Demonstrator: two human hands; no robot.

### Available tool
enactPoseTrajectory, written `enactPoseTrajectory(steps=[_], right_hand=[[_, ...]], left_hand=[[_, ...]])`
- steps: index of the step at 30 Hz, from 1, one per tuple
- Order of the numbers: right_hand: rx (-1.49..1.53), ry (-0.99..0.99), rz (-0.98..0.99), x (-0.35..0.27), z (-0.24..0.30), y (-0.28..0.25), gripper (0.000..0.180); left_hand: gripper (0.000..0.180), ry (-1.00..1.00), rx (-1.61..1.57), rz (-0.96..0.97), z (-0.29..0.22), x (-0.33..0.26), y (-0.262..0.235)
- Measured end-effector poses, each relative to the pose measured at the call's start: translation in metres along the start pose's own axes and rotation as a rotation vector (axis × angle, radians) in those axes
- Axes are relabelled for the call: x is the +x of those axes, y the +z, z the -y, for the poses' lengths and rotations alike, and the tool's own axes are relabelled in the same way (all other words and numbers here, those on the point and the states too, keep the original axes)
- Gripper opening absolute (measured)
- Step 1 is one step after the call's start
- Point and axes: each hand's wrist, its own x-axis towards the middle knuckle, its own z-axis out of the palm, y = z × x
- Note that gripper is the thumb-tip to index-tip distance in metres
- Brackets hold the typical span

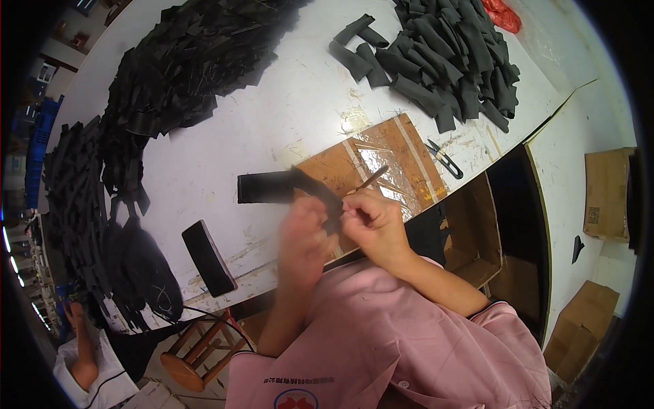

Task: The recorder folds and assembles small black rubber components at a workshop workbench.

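A black fabric strip (266, 187) lies partly on the white table, and its other end rises, blurred, between my two hands. My left hand (304, 228) is smeared by motion; its fingers look curled closed beside the fabric, and what they hold is hidden. Thumb and fingers of my right hand (375, 221) are pinched together at the fabric's edge. From that same hand a thin dark tool (375, 177) sticks out toward the upper right; its kind cannot be made out. Under the hands' far side is a brown board (327, 162) with clear tape across it.
A dark phone (208, 259) lies left of my hands. Black fabric pieces (184, 68) are heaped at the far left, rolled dark pieces (456, 54) at the far right. Small thread snips (446, 160) rest beside the board. An open carton (473, 238) stands below the table edge; a wooden stool (191, 354) is lower left.
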Motion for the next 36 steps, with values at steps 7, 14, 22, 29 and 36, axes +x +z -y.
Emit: enactPoseTrajectory(steps=[7, 14, 22, 29, 36], right_hand=[[1.473, 0.780, 0.338, -0.004, -0.004, 0.002, 0.010], [0.970, 0.548, 0.328, -0.003, -0.013, -0.010, 0.017], [1.115, 0.386, 0.365, -0.007, 0.011, -0.035, 0.003], [0.264, -0.149, 0.152, 0.009, 0.046, -0.058, 0.007], [0.134, -0.208, 0.207, 0.047, 0.087, -0.084, 0.014]], left_hand=[[0.023, 0.521, 0.940, -0.297, 0.012, 0.002, 0.009], [0.029, 0.160, 0.595, -0.206, -0.005, -0.009, 0.013], [0.033, -0.239, 0.256, 0.355, -0.017, -0.038, 0.044], [0.014, 0.561, 0.898, 0.059, 0.001, -0.025, 0.060], [0.016, -0.023, -0.098, 0.374, -0.040, -0.002, 0.109]])
